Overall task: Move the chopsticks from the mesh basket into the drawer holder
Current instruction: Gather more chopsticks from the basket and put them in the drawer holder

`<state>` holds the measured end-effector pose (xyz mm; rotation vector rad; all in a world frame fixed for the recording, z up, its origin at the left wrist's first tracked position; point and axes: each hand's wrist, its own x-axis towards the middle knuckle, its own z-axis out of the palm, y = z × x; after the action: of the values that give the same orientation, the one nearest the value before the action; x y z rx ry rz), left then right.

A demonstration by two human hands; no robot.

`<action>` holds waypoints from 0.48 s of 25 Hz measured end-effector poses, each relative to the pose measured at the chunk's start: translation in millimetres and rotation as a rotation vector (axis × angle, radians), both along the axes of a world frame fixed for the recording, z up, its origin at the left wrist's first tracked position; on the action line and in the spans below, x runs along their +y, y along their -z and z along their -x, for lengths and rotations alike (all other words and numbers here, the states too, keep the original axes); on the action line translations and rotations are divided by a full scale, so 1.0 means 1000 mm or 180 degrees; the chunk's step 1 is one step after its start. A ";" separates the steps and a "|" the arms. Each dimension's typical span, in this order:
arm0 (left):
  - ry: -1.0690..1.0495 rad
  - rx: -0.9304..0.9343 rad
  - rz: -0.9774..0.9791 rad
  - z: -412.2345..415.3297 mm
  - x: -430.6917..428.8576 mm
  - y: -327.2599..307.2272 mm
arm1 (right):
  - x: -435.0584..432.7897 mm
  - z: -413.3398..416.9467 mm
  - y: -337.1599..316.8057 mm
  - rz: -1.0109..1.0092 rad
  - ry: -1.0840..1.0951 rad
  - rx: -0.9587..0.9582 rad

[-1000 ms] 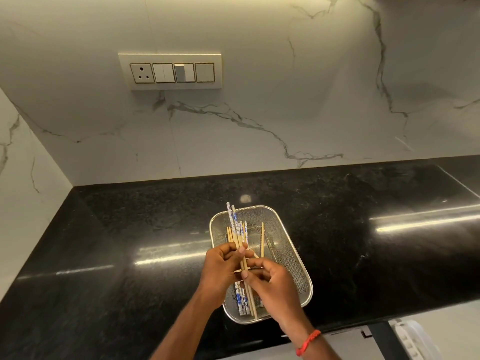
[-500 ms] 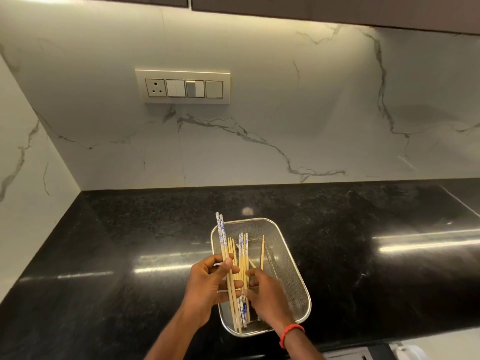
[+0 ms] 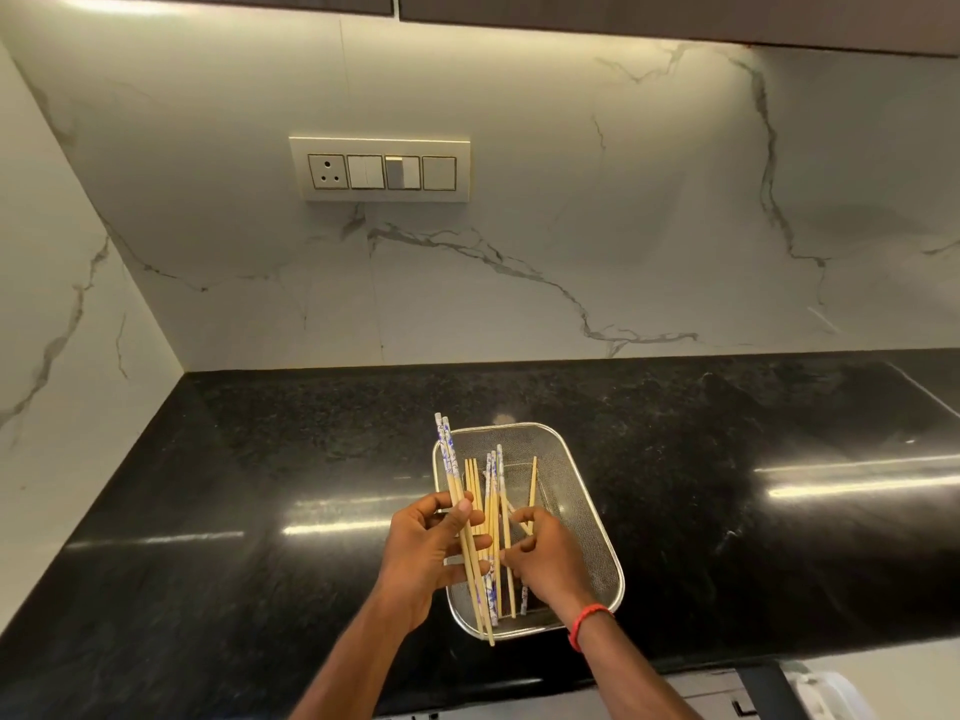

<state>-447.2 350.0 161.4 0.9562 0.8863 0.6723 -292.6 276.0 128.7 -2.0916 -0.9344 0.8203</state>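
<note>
You're facing a glossy black speckled table [image 3: 260, 511] that runs into a corner of white marble wall [image 3: 597, 200] with grey veins. On that wall you have a cream switch plate [image 3: 380, 169] carrying one socket and three switches. Dark cabinets [image 3: 675, 13] hang overhead, and a light strip glows beneath them.

A glossy black stone counter [image 3: 260, 485] is backed by white veined marble walls [image 3: 623, 226]. A switch panel [image 3: 380, 169] is mounted there, lit from under dark cabinets [image 3: 675, 13].
</note>
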 end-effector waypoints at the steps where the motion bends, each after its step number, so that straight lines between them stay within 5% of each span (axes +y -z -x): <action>1: -0.0008 -0.0006 0.0012 0.000 -0.001 -0.001 | -0.003 -0.002 -0.005 -0.0116 0.0094 0.0065; 6: 0.0000 -0.0007 0.0011 -0.002 -0.004 0.001 | -0.027 0.004 -0.038 -0.0937 0.0193 0.0664; 12: 0.0300 -0.0024 -0.0087 -0.018 -0.013 0.000 | -0.048 0.019 -0.049 -0.0941 -0.0187 0.0442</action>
<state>-429.6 336.6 161.2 1.0131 0.8220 0.6083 -311.7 227.6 177.4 -1.7394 -0.9807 0.7935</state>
